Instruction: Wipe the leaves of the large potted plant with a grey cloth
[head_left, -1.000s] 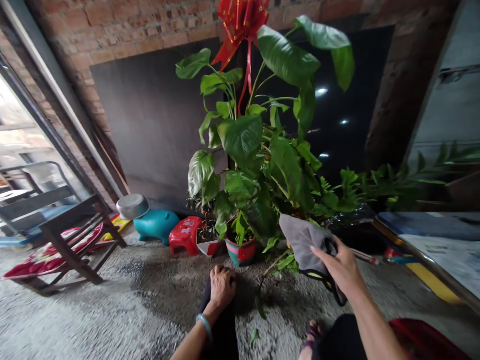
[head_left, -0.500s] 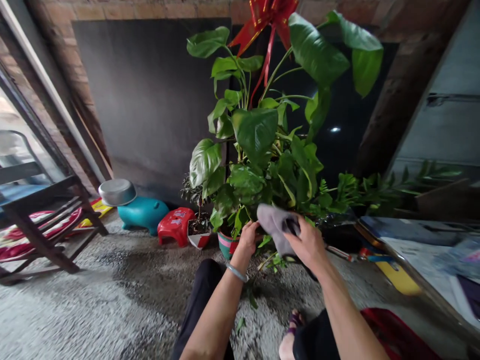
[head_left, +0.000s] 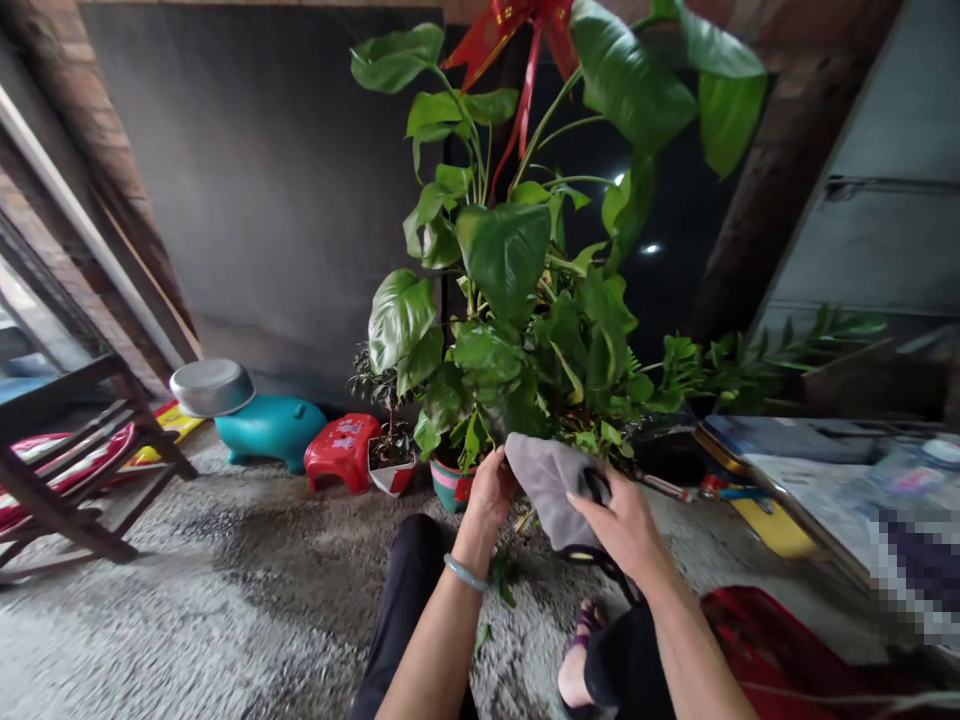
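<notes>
A grey cloth (head_left: 544, 480) with black edging and a dark loop is stretched between my hands, low in front of a large leafy potted plant (head_left: 506, 260). My right hand (head_left: 619, 515) grips its right side, thumb on top. My left hand (head_left: 491, 490), a bracelet on its wrist, is closed at the cloth's left corner; its fingertips are partly hidden. Just behind that hand stands the plant's green and red pot (head_left: 451, 487). A red bow (head_left: 525, 40) hangs among the upper leaves.
Left of the pot are a small potted plant (head_left: 391, 465), a red stool (head_left: 341, 452), a teal animal-shaped seat (head_left: 270, 430) under a metal basin (head_left: 212, 387), and a wooden chair (head_left: 82, 470). A low table (head_left: 840, 480) stands at right. Fallen leaves (head_left: 504, 575) lie on the rough floor.
The grey cloth has come lower and is spread wider, with more of its black edge showing. Both hands have moved slightly down. The view has shifted a little.
</notes>
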